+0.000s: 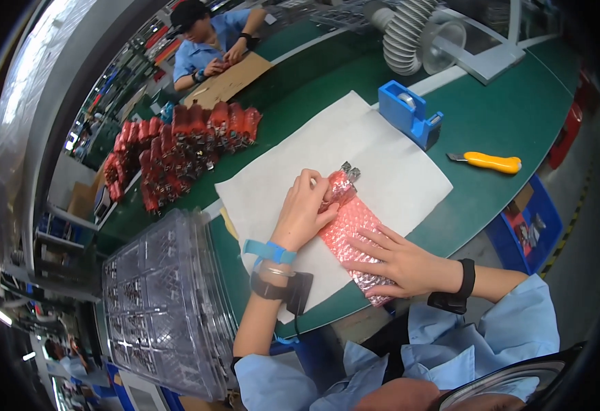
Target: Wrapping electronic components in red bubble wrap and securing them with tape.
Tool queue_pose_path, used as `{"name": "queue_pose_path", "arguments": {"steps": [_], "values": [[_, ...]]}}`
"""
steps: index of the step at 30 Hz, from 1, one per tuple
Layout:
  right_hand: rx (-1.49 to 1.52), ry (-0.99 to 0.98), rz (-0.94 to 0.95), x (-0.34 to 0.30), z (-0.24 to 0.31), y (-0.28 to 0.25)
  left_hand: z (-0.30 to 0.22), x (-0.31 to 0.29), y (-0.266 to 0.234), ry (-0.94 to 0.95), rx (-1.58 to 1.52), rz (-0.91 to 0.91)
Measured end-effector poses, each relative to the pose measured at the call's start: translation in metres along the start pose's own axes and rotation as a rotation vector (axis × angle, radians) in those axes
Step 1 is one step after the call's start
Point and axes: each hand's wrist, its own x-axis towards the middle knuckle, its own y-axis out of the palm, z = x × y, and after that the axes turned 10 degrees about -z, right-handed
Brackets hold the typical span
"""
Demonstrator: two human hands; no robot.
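Note:
A sheet of pink bubble wrap (pixel 352 225) lies on the white sheet (pixel 272 171) in front of me, its near end reaching over the green table's edge. The far end is rolled around something with small metal parts (pixel 350 171) sticking out. My left hand (pixel 307 209) grips this roll, its fingers curled over it. Flat on the near part of the wrap rests my right hand (pixel 399 264), fingers spread and holding nothing. What sits inside the roll is hidden.
Red-wrapped bundles (pixel 183 151) are heaped at the left. Stacked clear plastic trays (pixel 166 301) stand near left. A blue tape dispenser (pixel 409 113) and a yellow utility knife (pixel 491 162) lie right. A white flexible duct (pixel 406 38) stands behind; a co-worker (pixel 211 48) sits across.

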Motion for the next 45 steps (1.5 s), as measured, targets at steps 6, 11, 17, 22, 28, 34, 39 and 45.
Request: {"name": "queue_pose_path", "arguments": {"steps": [6,11,17,22,28,34,39,45], "values": [[-0.041,0.026,0.008,-0.005,0.001,0.004,0.006,-0.003,0.007,0.027,-0.197,0.069],[-0.040,0.028,-0.002,-0.003,0.008,0.001,0.002,-0.007,0.011,0.023,-0.110,-0.026],[0.051,-0.058,0.063,-0.003,-0.003,-0.020,0.027,-0.007,0.002,0.071,-0.153,0.109],[-0.387,0.375,-0.320,-0.053,-0.059,-0.098,0.034,-0.016,-0.005,0.118,-0.111,0.128],[-0.592,0.575,-0.268,-0.119,-0.112,-0.131,0.042,-0.015,-0.005,0.124,-0.178,0.258],[-0.594,0.336,-0.484,-0.057,-0.065,-0.118,0.041,-0.016,-0.002,0.122,-0.141,0.286],[-0.534,-0.001,0.008,0.048,-0.034,-0.091,0.044,-0.020,0.001,0.159,-0.164,0.212],[-0.483,-0.210,0.100,0.100,-0.048,-0.063,0.036,-0.015,-0.005,0.118,-0.130,0.300]]}}
